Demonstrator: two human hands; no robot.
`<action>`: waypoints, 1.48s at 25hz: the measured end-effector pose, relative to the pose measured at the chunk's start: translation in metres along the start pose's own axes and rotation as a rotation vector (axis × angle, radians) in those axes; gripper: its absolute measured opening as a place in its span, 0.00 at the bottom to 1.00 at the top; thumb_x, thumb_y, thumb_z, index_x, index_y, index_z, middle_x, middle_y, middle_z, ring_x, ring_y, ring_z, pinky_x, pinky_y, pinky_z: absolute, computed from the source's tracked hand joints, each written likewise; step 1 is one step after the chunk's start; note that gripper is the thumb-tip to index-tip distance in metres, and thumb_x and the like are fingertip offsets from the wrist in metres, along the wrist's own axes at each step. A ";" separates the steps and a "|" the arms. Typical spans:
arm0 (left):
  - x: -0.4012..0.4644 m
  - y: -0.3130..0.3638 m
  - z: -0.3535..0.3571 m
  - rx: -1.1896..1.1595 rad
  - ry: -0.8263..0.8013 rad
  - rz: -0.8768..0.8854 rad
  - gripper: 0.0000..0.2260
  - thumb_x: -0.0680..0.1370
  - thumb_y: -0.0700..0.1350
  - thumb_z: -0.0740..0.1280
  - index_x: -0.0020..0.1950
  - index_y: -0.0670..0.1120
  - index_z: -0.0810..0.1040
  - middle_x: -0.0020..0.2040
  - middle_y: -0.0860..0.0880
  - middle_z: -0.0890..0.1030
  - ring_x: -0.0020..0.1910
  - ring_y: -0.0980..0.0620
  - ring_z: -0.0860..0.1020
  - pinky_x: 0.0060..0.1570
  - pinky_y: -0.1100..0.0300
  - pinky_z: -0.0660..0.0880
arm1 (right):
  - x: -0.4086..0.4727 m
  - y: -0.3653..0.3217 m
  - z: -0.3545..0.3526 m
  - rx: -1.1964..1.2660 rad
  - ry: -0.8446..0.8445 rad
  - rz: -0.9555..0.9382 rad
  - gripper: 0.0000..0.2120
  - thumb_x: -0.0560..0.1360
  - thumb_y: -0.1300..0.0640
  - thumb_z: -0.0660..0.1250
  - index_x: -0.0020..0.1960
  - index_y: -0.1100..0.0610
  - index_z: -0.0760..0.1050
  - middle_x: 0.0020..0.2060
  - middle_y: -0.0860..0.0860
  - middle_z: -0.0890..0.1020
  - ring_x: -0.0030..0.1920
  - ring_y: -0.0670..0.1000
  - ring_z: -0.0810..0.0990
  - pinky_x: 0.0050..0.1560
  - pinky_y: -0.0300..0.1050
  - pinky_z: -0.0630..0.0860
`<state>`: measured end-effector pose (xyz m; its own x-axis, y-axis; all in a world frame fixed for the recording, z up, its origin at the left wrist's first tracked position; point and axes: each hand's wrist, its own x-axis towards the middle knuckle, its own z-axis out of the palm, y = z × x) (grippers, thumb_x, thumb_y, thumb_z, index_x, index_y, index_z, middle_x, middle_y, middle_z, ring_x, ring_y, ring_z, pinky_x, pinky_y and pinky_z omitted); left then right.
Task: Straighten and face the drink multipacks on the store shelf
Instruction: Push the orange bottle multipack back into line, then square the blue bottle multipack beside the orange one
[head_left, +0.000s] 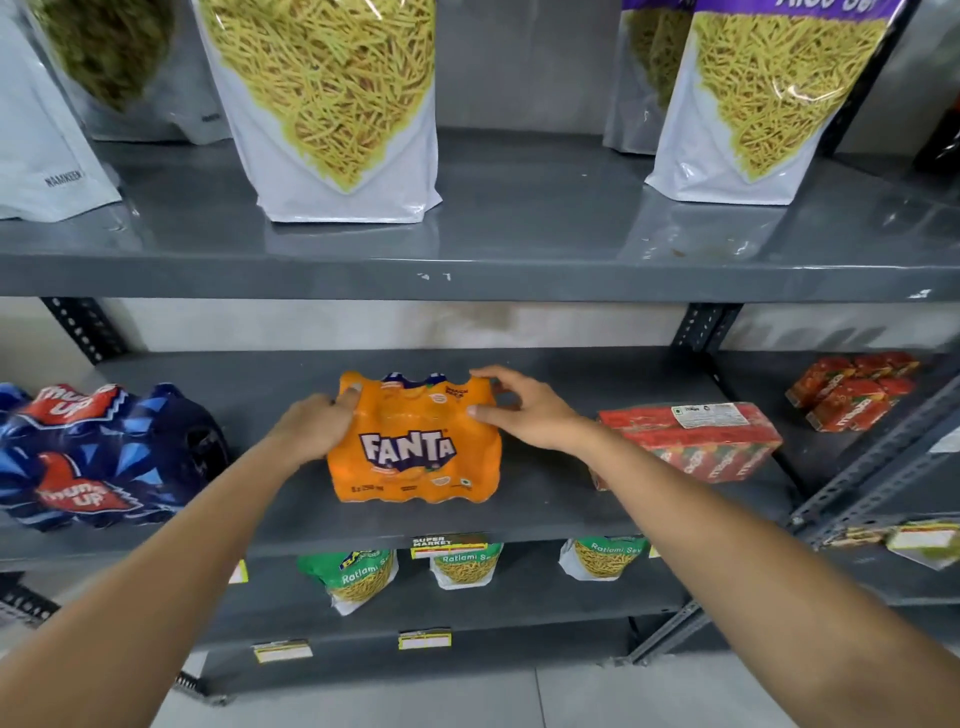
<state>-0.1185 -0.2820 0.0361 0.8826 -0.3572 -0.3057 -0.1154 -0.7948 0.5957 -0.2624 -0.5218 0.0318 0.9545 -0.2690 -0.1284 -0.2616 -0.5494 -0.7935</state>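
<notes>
An orange Fanta multipack (415, 447) stands in the middle of the grey middle shelf (545, 509), its logo facing me. My left hand (311, 428) grips its upper left corner, thumb on top. My right hand (524, 410) rests on its upper right corner, fingers spread over the top and thumb on the front. A blue Thums Up multipack (98, 457) lies tilted at the left. To the right of the Fanta, a red juice-carton multipack (691, 447) sits turned at an angle.
A second red carton pack (852, 389) sits on the neighbouring shelf at the right. Large snack pouches (332, 104) stand on the upper shelf (467, 275). Smaller green snack bags (358, 577) and price tags line the lower shelf. Slotted metal uprights (696, 327) frame the bay.
</notes>
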 end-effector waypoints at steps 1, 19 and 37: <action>-0.003 0.005 0.006 0.006 -0.025 0.021 0.32 0.80 0.66 0.48 0.62 0.40 0.75 0.59 0.39 0.79 0.54 0.39 0.80 0.60 0.47 0.76 | -0.003 0.008 -0.008 -0.009 0.008 0.000 0.26 0.74 0.38 0.70 0.70 0.36 0.68 0.68 0.49 0.74 0.67 0.54 0.75 0.64 0.53 0.76; -0.019 0.059 0.055 0.206 -0.050 0.267 0.23 0.84 0.58 0.46 0.38 0.44 0.63 0.32 0.46 0.68 0.31 0.51 0.70 0.37 0.57 0.69 | -0.025 0.045 -0.056 0.033 0.095 0.076 0.25 0.67 0.38 0.72 0.63 0.35 0.71 0.60 0.48 0.78 0.61 0.54 0.79 0.58 0.59 0.81; 0.008 -0.255 -0.207 -0.159 0.370 -0.224 0.37 0.76 0.69 0.56 0.65 0.38 0.77 0.64 0.33 0.78 0.63 0.34 0.76 0.66 0.45 0.70 | 0.054 -0.195 0.223 -0.583 0.131 -0.229 0.29 0.80 0.38 0.54 0.76 0.49 0.65 0.70 0.57 0.74 0.70 0.61 0.71 0.71 0.60 0.64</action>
<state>0.0120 0.0193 0.0358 0.9845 0.0370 -0.1712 0.1426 -0.7368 0.6609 -0.1274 -0.2529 0.0475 0.9797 -0.1683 0.1090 -0.1234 -0.9345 -0.3340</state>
